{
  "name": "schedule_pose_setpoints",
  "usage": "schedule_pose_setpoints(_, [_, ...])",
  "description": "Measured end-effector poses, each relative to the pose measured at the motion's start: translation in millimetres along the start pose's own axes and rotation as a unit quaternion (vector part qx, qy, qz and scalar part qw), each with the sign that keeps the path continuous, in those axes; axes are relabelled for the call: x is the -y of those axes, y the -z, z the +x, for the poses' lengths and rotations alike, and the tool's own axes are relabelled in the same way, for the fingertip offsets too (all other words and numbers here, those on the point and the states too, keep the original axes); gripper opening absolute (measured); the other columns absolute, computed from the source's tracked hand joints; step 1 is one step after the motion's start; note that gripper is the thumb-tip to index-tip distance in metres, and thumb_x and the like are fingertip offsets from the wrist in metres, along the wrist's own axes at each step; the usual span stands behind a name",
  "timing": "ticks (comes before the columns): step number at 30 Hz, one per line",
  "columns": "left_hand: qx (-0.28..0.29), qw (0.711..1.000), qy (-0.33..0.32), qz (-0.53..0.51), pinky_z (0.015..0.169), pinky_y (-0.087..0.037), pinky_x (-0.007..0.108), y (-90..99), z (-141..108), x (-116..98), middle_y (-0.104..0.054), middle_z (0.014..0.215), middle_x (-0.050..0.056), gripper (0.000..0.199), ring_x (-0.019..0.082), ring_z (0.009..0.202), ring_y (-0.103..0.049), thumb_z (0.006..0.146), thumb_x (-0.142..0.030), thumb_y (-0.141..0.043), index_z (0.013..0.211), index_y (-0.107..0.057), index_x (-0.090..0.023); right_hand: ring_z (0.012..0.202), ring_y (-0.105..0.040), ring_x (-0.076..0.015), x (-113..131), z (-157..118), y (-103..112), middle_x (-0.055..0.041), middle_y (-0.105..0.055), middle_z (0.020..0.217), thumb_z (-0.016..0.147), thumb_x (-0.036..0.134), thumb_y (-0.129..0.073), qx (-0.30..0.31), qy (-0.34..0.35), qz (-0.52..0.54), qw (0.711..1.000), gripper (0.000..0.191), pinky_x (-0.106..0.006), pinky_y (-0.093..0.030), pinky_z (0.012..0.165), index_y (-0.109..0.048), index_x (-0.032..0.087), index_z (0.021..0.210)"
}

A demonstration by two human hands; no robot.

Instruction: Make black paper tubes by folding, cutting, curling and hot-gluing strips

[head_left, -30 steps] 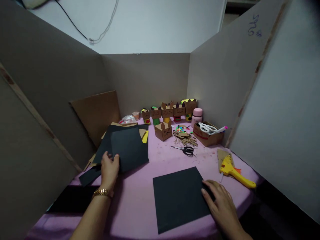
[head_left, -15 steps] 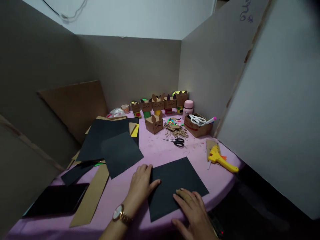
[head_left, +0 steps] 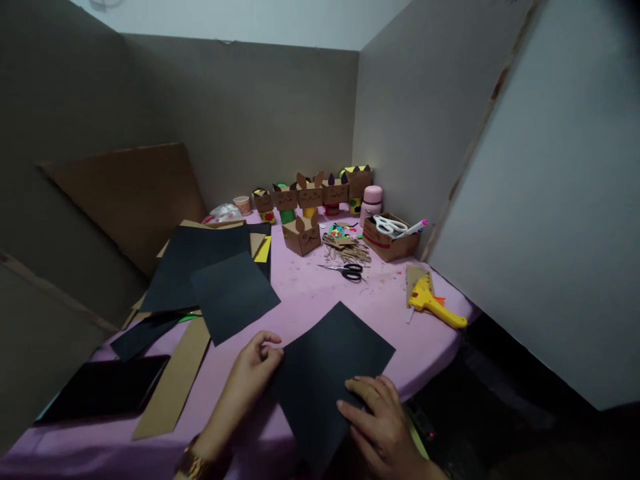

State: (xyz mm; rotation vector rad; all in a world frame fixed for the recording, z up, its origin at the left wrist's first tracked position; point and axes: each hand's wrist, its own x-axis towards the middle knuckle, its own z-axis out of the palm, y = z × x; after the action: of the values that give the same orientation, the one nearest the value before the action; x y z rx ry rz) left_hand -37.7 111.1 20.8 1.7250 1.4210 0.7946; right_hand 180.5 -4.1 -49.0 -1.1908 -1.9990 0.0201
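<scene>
A square sheet of black paper [head_left: 325,373] lies turned at the front of the table, its near part tilting over the edge. My left hand [head_left: 253,370] is at its left corner, fingers curled and thumb and forefinger closed at the paper's edge. On the right side, my right hand [head_left: 383,417] has its fingers on top of the sheet and the thumb hidden beneath, gripping the edge. A second black sheet [head_left: 235,293] rests to the left on a larger black sheet [head_left: 200,257].
Black-handled scissors [head_left: 350,271], cardboard scraps [head_left: 346,250] and a cardboard cat head [head_left: 302,235] lie beyond. A yellow glue gun [head_left: 435,303] and a box [head_left: 387,243] with white scissors stand right. A cardboard strip [head_left: 175,383] and a dark tablet [head_left: 105,387] lie left.
The black paper has turned and moved toward me, its near part now past the table edge. My left hand has shifted left and its fingers have curled; the view has tilted down.
</scene>
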Motion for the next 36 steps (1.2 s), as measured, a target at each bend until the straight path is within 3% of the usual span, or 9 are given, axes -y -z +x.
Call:
schedule_pose_setpoints(4, [0.010,0.984,0.060,-0.170,0.047,-0.043,0.024,15.6,-10.6,-0.2,-0.057,0.059,-0.004,0.034,0.013,0.047,-0.054,0.082,-0.048,-0.042,0.101,-0.049,-0.021,0.067,-0.065,-0.0185,7.0,12.7,10.4,-0.0006,-0.071,0.075,0.082,0.016,-0.050,-0.168,-0.169,0.209,0.949,0.018,-0.030,-0.051,0.062,-0.065,0.024,0.087])
schedule_pose_setpoints(7, [-0.020,0.957,0.056,-0.284,0.065,-0.050,0.029,17.8,-12.5,-0.9,-0.066,0.091,0.006,0.043,0.021,0.083,-0.063,0.077,-0.055,-0.051,0.104,-0.055,-0.021,0.060,-0.061,-0.0152,12.3,35.3,27.1,0.0024,-0.065,0.063,0.083,0.031,-0.056,-0.279,-0.371,0.373,0.803,0.015,-0.024,-0.048,0.054,-0.059,0.022,0.070])
schedule_pose_setpoints(11, [0.041,0.954,-0.049,-0.294,0.097,-0.038,0.040,5.2,-22.4,-16.7,-0.055,0.126,0.009,0.061,0.029,0.119,-0.046,0.073,-0.065,-0.048,0.115,-0.056,-0.022,0.063,-0.060,-0.0157,17.9,60.6,46.4,0.0019,-0.065,0.070,0.076,0.037,-0.065,-0.249,-0.410,0.567,0.670,0.017,-0.026,-0.048,0.058,-0.057,0.021,0.079])
schedule_pose_setpoints(15, [0.167,0.912,0.087,-0.363,0.089,-0.045,0.044,-4.0,-46.2,-49.6,-0.064,0.115,0.010,0.068,0.033,0.108,-0.055,0.062,-0.061,-0.064,0.117,-0.057,-0.020,0.048,-0.050,-0.0095,23.2,63.9,44.7,0.0073,-0.056,0.053,0.072,0.037,-0.069,-0.212,-0.457,0.605,0.617,0.023,-0.020,-0.041,0.048,-0.053,0.021,0.070])
schedule_pose_setpoints(22, [0.139,0.883,0.183,-0.409,0.069,-0.052,0.034,-11.6,-55.4,-63.9,-0.074,0.089,0.011,0.043,0.028,0.084,-0.067,0.064,-0.039,-0.073,0.099,-0.068,-0.013,0.041,-0.045,-0.0100,17.9,64.6,37.3,0.0069,-0.051,0.046,0.071,0.046,-0.066,-0.215,-0.488,0.585,0.611,0.036,-0.020,-0.035,0.040,-0.047,0.020,0.055])
schedule_pose_setpoints(26, [0.145,0.864,0.200,-0.439,0.068,-0.053,0.035,-16.1,-47.9,-51.6,-0.074,0.087,0.010,0.036,0.025,0.075,-0.069,0.072,-0.035,-0.067,0.101,-0.066,-0.014,0.054,-0.059,-0.0165,15.4,63.5,40.8,0.0005,-0.062,0.059,0.079,0.054,-0.052,-0.153,-0.469,0.636,0.594,0.037,-0.026,-0.044,0.050,-0.062,0.019,0.078])
schedule_pose_setpoints(29, [0.166,0.879,0.163,-0.415,0.070,-0.053,0.036,-13.7,-42.7,-45.6,-0.074,0.089,0.009,0.031,0.025,0.075,-0.069,0.075,-0.035,-0.064,0.100,-0.067,-0.016,0.069,-0.064,-0.0202,14.4,63.9,44.9,-0.0031,-0.068,0.073,0.076,0.044,-0.062,-0.081,-0.408,0.654,0.632,0.030,-0.031,-0.048,0.063,-0.064,0.018,0.092])
schedule_pose_setpoints(33, [0.084,0.958,-0.060,-0.268,0.078,-0.051,0.036,3.8,-33.2,-48.0,-0.075,0.090,0.004,0.017,0.024,0.087,-0.066,0.074,-0.034,-0.066,0.086,-0.073,-0.024,0.086,-0.062,-0.0219,8.5,73.3,56.7,-0.0043,-0.068,0.087,0.071,0.034,-0.070,-0.109,-0.315,0.556,0.762,0.015,-0.032,-0.047,0.077,-0.069,0.022,0.081])
schedule_pose_setpoints(36, [0.011,0.946,-0.303,-0.113,0.090,-0.045,0.038,17.3,-26.8,-50.7,-0.073,0.098,0.002,0.014,0.025,0.106,-0.058,0.070,-0.028,-0.069,0.084,-0.073,-0.030,0.102,-0.056,-0.0237,0.2,80.5,65.3,-0.0059,-0.062,0.106,0.074,0.036,-0.067,-0.154,-0.255,0.468,0.832,0.012,-0.033,-0.047,0.080,-0.070,0.026,0.077])
